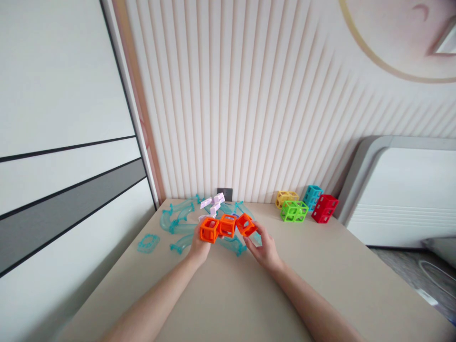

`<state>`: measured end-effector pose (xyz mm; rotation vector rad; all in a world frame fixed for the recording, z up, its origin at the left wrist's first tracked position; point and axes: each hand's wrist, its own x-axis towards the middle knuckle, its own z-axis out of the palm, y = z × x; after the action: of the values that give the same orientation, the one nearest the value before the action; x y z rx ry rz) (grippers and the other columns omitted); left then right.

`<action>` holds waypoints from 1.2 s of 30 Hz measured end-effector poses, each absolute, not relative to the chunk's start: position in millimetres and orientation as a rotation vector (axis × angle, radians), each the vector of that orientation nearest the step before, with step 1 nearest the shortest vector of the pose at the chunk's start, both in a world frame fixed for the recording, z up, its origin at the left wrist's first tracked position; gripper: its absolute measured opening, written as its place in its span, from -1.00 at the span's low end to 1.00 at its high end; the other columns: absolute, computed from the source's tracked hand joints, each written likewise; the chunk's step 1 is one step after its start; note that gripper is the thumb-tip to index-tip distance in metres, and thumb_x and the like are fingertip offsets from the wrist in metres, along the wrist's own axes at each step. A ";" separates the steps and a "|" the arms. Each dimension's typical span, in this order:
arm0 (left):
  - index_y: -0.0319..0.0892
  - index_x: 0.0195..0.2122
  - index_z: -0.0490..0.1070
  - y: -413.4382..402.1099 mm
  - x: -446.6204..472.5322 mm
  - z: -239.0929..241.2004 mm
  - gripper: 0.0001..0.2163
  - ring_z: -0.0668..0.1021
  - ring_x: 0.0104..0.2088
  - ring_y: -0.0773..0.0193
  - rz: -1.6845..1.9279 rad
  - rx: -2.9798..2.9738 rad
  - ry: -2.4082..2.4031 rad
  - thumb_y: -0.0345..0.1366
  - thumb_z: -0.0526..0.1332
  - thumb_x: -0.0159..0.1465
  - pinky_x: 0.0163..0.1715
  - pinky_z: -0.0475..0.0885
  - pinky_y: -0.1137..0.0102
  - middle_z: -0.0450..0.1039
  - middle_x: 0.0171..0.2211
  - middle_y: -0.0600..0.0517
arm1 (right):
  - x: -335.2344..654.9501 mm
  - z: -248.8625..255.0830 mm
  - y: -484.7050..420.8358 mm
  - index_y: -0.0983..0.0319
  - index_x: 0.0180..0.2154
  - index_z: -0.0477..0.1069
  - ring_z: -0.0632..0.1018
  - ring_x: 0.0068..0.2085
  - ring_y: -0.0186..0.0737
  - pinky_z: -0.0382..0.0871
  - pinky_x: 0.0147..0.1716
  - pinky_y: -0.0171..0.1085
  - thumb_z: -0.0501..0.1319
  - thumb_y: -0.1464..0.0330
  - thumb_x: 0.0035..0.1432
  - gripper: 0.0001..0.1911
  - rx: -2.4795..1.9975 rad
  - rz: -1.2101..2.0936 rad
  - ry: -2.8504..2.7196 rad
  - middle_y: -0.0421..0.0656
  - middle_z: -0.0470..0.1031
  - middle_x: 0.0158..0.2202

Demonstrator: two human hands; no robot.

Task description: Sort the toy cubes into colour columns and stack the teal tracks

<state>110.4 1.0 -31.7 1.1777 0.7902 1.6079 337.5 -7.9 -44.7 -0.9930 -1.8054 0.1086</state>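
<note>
Head view. Three orange cube frames (227,225), set in a row, were held up before the wearer, seemingly just over the surface (228,294). The left hand (198,248) grasped the leftmost cube; the right hand (266,251) gripped the rightmost between fingers and thumb. Whether all three were joined could not be told. Behind lay translucent teal track pieces (188,228) and lilac pieces (215,209). Left: one flat teal piece (147,242). Right rear: yellow (285,194), green (294,211), blue (313,194) and red (325,209) frame blocks stood grouped.

We're looking right across the view here, and we can read no text, label, brand, number or sign anywhere.
</note>
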 end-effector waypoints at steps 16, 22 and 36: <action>-0.12 -0.25 0.45 -1.5 111.8 -28.7 -0.75 0.61 -0.48 0.22 1.631 1.140 0.802 -0.04 0.27 0.24 -0.44 0.51 0.35 0.61 -0.39 0.00 | 338.2 -50.3 -5.4 0.14 0.11 0.31 0.64 -0.10 -0.01 0.56 -0.11 -0.05 0.25 0.21 0.25 -0.58 -1.002 0.081 -1.812 -0.02 0.62 -0.09; -0.11 -0.23 0.42 -2.0 111.9 -28.7 -0.72 0.61 -0.47 0.21 1.657 1.128 0.831 -0.01 0.29 0.22 -0.45 0.51 0.35 0.61 -0.38 0.02 | 338.3 -49.4 -5.9 0.14 0.06 0.36 0.65 -0.11 0.01 0.56 -0.12 -0.04 0.24 0.18 0.24 -0.61 -1.026 0.105 -1.830 -0.03 0.63 -0.13; -0.17 -0.26 0.47 -2.7 111.0 -27.3 -0.73 0.62 -0.45 0.23 1.718 1.172 0.796 -0.08 0.36 0.19 -0.42 0.51 0.38 0.60 -0.38 0.01 | 337.0 -40.5 -8.6 0.17 0.12 0.29 0.65 -0.17 -0.09 0.59 -0.18 -0.13 0.26 0.22 0.27 -0.57 -0.857 0.033 -1.855 -0.03 0.61 -0.12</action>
<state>111.0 -2.7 -27.3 1.1720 0.7957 1.7177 337.0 -8.6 -40.5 -0.8569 -1.8552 0.0327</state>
